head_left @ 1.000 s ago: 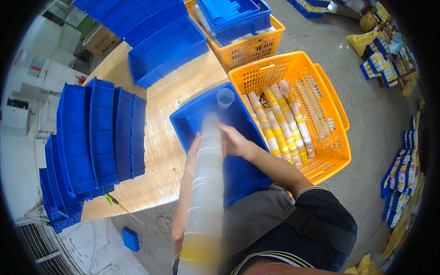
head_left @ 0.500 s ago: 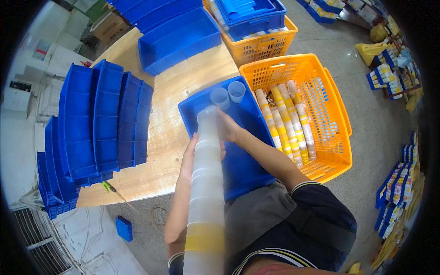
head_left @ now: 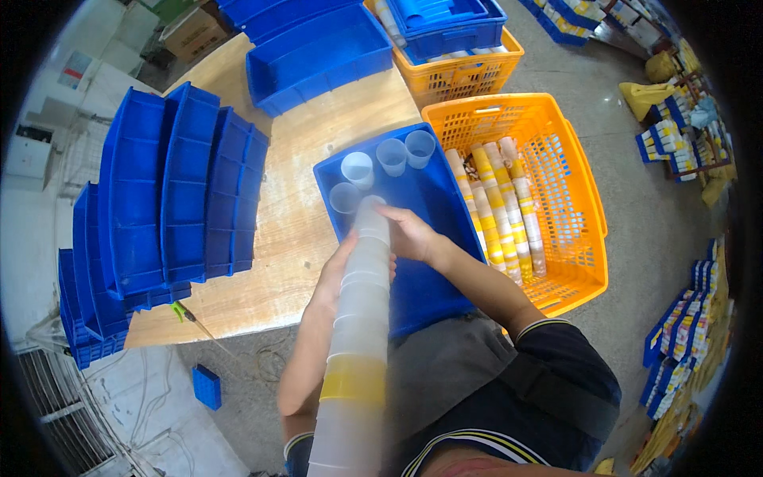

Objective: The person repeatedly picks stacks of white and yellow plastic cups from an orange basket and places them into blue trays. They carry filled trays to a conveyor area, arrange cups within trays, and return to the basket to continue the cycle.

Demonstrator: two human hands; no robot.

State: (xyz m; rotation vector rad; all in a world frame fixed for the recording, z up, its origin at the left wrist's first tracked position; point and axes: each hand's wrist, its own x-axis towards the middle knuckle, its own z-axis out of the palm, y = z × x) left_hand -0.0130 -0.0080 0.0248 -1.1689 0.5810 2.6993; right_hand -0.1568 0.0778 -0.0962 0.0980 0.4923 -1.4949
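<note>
A long stack of nested translucent plastic cups (head_left: 358, 318), with one yellow band, slants up from the lower edge over a blue plastic bin (head_left: 433, 278). My left hand (head_left: 338, 266) wraps round the stack near its upper end. At that end my right hand (head_left: 409, 233) grips the topmost cup from the right, thumb along it; some of its fingers are hidden behind the stack. Inside the bin's far end stand several single cups: a whitish one (head_left: 357, 169), a clear one (head_left: 345, 198) close to the stack's tip, and a pair (head_left: 392, 157) side by side.
Blue bins (head_left: 183, 191) stand stacked on the wooden table (head_left: 294, 199) at left; another bin (head_left: 318, 71) lies at its far side. To the right, a yellow crate (head_left: 584, 230) holds several cup stacks. A second yellow crate (head_left: 461, 79) is behind it.
More single cups now stand at the left of the bin's far end. The stack's tip and both hands have shifted slightly nearer to me. The view has moved a little.
</note>
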